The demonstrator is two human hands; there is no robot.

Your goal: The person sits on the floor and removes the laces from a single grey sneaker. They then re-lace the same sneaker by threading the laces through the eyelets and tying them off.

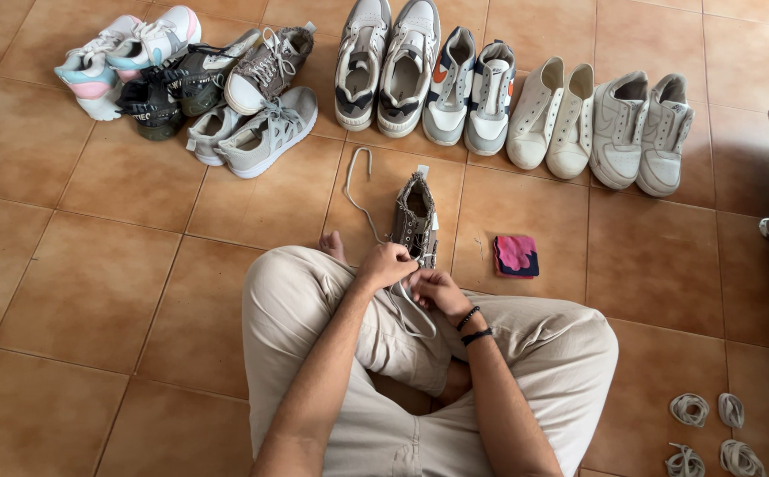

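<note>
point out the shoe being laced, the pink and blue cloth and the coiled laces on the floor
grey shoe (pixel 415 212): head view, on its open collar.
pink and blue cloth (pixel 517 255): head view, on its pink top face.
coiled laces (pixel 689 409): head view, on the upper left coil.

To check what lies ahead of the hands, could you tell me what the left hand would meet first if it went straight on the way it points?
The left hand points toward the grey-brown sneaker it touches, so probably that shoe.

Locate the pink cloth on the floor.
In the head view, the pink cloth lies on the tiles right of the grey shoe, just beyond the person's right knee.
</note>
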